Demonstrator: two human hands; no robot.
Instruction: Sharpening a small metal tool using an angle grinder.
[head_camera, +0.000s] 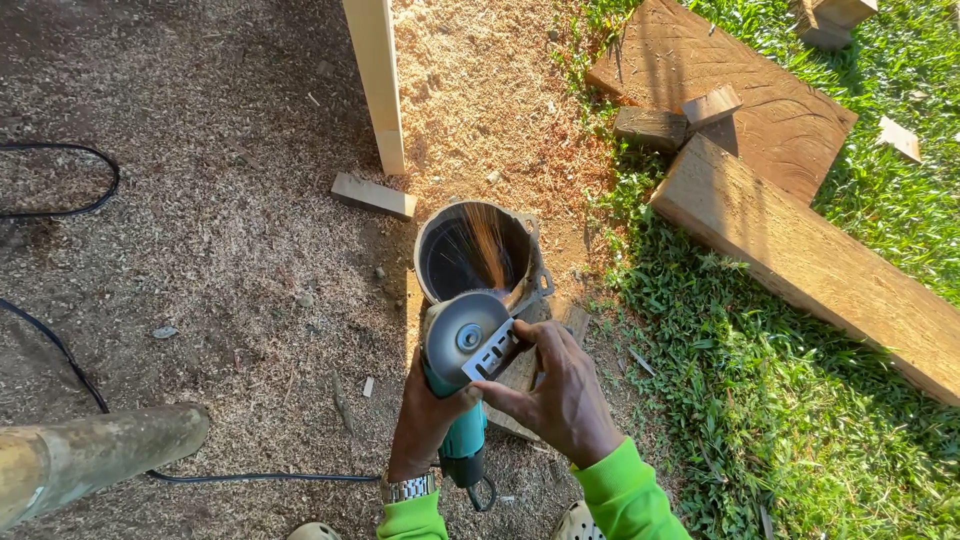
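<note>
Sawdust ground, teal angle grinder in both hands, metal pipe, sparks

Teal angle grinder body mostly hidden under left hand; grey spinning disc blurred; black cable cut off at left edge.

A teal angle grinder points away from the person, body upright in view, its round grey disc tilted toward the camera. The disc's upper edge meets the rim of a round metal pot with a dark inside, standing on sawdust-covered ground. A streak of orange sparks crosses the pot's opening.
</note>
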